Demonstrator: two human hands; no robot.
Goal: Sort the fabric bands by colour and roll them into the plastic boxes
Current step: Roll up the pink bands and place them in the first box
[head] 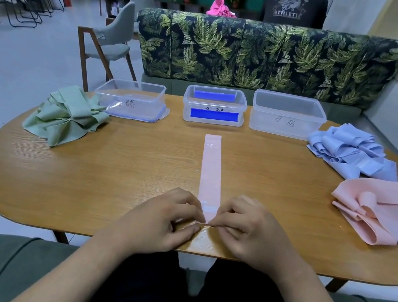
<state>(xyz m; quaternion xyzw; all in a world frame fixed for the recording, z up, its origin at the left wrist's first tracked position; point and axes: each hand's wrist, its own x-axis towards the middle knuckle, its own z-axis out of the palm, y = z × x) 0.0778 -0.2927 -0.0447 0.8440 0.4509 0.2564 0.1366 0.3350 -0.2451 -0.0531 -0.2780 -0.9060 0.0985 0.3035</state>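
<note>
Left hand (168, 217): my fingers (194, 211) are curled, pinching the near end of the long pale pink fabric band (211, 171) from its left side.
Right hand (245, 227): my fingers are curled too, pinching the same end from the right, and the two hands almost meet.
Pink band: it lies flat and straight down the middle of the oval wooden desk (107, 188), running from my hands at the near edge toward the far boxes, with "15" printed near its far end.
Boxes: three stand in a row along the far edge. They are the left clear plastic box (132, 100), the middle clear plastic box (214, 106) showing blue strips, and the larger right clear plastic box (288, 115).
Heaps: the pale green bands (67, 115) lie far left, just beside the left box. The light blue bands (350, 152) lie far right. The pale pink bands (382, 215) lie at the right edge, nearer than the blue.
</note>
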